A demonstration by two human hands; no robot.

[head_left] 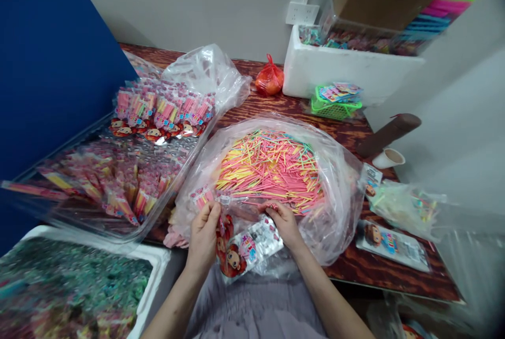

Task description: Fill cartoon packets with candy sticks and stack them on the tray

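Note:
My left hand [204, 233] is closed on the top edge of a small clear packet [215, 198] with pink sticks inside, at the near rim of a big clear bag [339, 191]. That bag holds a heap of pink, yellow and green sticks [270, 168]. My right hand [284, 221] rests at the near edge of the heap, fingers curled on a few sticks. Below both hands lie packets printed with a cartoon girl [240, 255], over my lap.
A clear tray [71, 212] of filled packets sits at the left, more packets [161, 112] behind it. White foam boxes stand at the far right [347, 68] and near left [152, 276]. A green basket [335, 102], red bag [269, 80], paper cup [389, 158] and loose packets [392, 244] lie around.

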